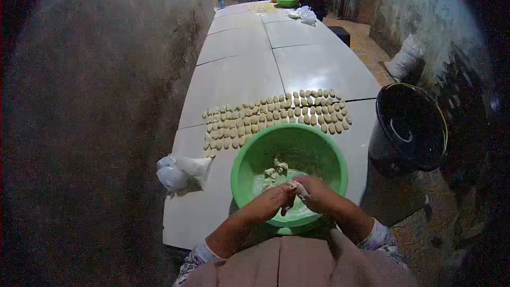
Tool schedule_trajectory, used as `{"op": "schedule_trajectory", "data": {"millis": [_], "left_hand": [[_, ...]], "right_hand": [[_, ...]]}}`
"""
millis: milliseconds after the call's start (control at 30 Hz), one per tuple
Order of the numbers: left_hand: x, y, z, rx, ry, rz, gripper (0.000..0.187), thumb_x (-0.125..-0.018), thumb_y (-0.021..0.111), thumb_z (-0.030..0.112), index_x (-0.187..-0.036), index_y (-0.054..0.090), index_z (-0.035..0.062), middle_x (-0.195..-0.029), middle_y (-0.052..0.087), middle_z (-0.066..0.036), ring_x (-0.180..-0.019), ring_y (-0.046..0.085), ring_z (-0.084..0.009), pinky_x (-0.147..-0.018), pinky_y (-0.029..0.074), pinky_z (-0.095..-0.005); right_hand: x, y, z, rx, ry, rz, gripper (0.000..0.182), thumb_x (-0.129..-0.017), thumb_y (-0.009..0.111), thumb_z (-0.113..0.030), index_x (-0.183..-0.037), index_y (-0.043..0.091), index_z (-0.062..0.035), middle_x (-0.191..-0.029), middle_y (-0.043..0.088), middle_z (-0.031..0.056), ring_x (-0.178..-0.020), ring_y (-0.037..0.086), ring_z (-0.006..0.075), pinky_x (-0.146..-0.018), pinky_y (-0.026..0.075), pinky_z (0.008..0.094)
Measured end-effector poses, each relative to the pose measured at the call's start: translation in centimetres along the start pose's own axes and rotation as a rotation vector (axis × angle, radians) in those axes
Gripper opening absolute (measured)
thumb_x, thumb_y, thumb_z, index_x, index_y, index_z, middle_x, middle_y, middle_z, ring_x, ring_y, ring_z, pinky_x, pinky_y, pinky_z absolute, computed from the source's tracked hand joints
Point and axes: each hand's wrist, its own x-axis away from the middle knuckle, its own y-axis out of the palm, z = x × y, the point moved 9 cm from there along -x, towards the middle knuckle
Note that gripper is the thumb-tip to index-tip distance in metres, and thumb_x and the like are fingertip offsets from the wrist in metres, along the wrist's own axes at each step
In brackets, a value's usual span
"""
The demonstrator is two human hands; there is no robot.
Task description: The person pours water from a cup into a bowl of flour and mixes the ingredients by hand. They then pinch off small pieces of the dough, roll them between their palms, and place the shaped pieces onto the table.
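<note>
- Dough clumps (pixel 276 171) lie in the green bowl (pixel 342 172), just beyond the grip and slightly left of where the hands meet.
- Left hand (pixel 277 197) and right hand (pixel 313 191) come together over the near part of the bowl, fingers drawn in and whitened; I cannot tell whether either grips a piece of dough or is only coated with it.
- White powder (pixel 304 210) shows in the bowl beneath and around the hands.
- Small oval pieces (pixel 276 114) sit in rows on the white table (pixel 234 77), beyond the bowl.
- Plastic bag (pixel 183 174) with white contents rests at the table's left edge.
- Black bucket (pixel 406 127) stands right of the table; a white sack (pixel 406 58) leans near the wall behind it.
</note>
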Motion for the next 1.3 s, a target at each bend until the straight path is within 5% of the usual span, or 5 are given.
{"op": "schedule_trajectory", "data": {"millis": [233,433,767,967,1300], "left_hand": [[0.2,-1.1,-2.7,-0.185,-0.095,0.093,0.039,-0.096,0.031,0.039,-0.080,0.042,0.0054,-0.067,0.043,-0.003,-0.059,0.042,-0.0132,-0.055,0.039,-0.0294],[-0.1,-0.9,-2.8,-0.335,0.003,0.100,0.033,-0.095,0.033,0.031,-0.084,0.044,0.0029,-0.069,0.046,-0.005,-0.062,0.042,-0.0162,-0.060,0.039,-0.0312],[0.3,-0.6,-3.2,-0.097,-0.010,0.074,0.029,-0.096,0.036,0.029,-0.086,0.047,0.0038,-0.065,0.043,0.000,-0.058,0.042,-0.0101,-0.055,0.040,-0.0261],[0.3,-0.9,-2.5,-0.241,-0.026,0.175,0.029,-0.096,0.037,0.027,-0.084,0.048,0.0029,-0.064,0.043,-0.003,-0.058,0.042,-0.0124,-0.055,0.039,-0.0288],[0.2,-1.6,-2.7,-0.240,-0.032,0.178,0.031,-0.096,0.037,0.028,-0.082,0.047,0.0016,-0.065,0.046,-0.005,-0.059,0.044,-0.0136,-0.056,0.041,-0.0310]], "right_hand": [[0.3,1.8,5.1,-0.099,0.323,-0.115,0.041,-0.096,0.029,-0.033,-0.099,0.052,-0.0001,-0.093,0.059,0.0215,-0.089,0.057,0.0380,-0.078,0.044,0.0428],[-0.2,2.5,4.4,0.092,0.075,-0.092,0.038,-0.095,0.032,-0.032,-0.100,0.052,-0.0006,-0.094,0.058,0.0233,-0.089,0.056,0.0401,-0.078,0.043,0.0447],[0.5,1.0,3.3,-0.356,0.166,0.060,0.043,-0.097,0.026,-0.039,-0.086,0.050,-0.0057,-0.065,0.047,0.0017,-0.053,0.040,0.0120,-0.049,0.035,0.0270],[0.1,1.6,3.8,-0.294,0.034,0.089,0.008,-0.091,0.047,-0.010,-0.090,0.046,-0.0017,-0.079,0.055,0.0083,-0.080,0.053,0.0134,-0.077,0.043,0.0285],[0.5,1.3,4.4,-0.854,0.173,0.036,0.019,-0.096,0.039,-0.024,-0.095,0.048,-0.0074,-0.065,0.052,0.0017,-0.047,0.047,0.0104,-0.044,0.038,0.0233]]}}
